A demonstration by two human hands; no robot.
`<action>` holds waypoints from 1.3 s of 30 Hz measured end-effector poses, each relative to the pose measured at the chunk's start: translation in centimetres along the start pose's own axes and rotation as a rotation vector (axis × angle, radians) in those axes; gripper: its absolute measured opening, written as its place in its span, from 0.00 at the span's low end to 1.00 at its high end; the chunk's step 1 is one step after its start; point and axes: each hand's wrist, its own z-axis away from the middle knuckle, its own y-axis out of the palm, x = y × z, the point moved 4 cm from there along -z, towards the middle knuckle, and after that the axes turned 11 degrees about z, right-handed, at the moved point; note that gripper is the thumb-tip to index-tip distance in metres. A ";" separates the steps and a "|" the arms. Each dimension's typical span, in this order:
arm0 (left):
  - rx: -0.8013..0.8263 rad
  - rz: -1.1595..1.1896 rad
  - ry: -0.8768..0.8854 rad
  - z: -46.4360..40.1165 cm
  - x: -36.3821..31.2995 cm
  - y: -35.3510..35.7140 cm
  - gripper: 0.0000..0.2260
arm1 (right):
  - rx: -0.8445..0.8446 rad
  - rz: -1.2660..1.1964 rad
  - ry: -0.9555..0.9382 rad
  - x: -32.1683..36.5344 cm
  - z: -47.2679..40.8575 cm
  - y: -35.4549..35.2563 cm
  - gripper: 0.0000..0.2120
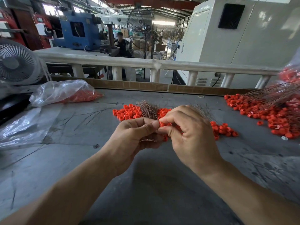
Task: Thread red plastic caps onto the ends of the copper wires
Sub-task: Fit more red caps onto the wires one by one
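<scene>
Above table [155,184], wire bundle [148,110] upright

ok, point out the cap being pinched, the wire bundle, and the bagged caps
red cap [161,123], head view, its side between the fingertips
wire bundle [148,110], head view, fanned upper strands
bag of caps [65,91], head view, clear plastic

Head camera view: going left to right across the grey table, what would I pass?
Small fan → clear bag of red caps → left hand → right hand pinching a red cap → pile of capped copper wires.
</scene>
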 end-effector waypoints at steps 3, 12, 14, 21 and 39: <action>-0.002 0.005 -0.016 0.1 0.0 0.0 0.12 | 0.001 -0.008 0.001 0.0 0.1 0.0 0.05; -0.023 -0.013 -0.014 0.4 0.0 0.1 0.10 | 0.031 0.017 0.002 0.2 0.2 0.1 0.06; -0.039 -0.008 -0.012 0.3 0.1 0.2 0.10 | 0.029 0.024 -0.006 0.2 0.3 0.1 0.05; -0.050 -0.012 -0.028 0.3 -0.1 0.1 0.07 | 0.021 0.024 -0.027 0.2 0.5 0.3 0.03; -0.053 -0.049 -0.010 0.3 -0.1 0.2 0.12 | 0.105 0.085 -0.029 0.3 0.1 0.1 0.03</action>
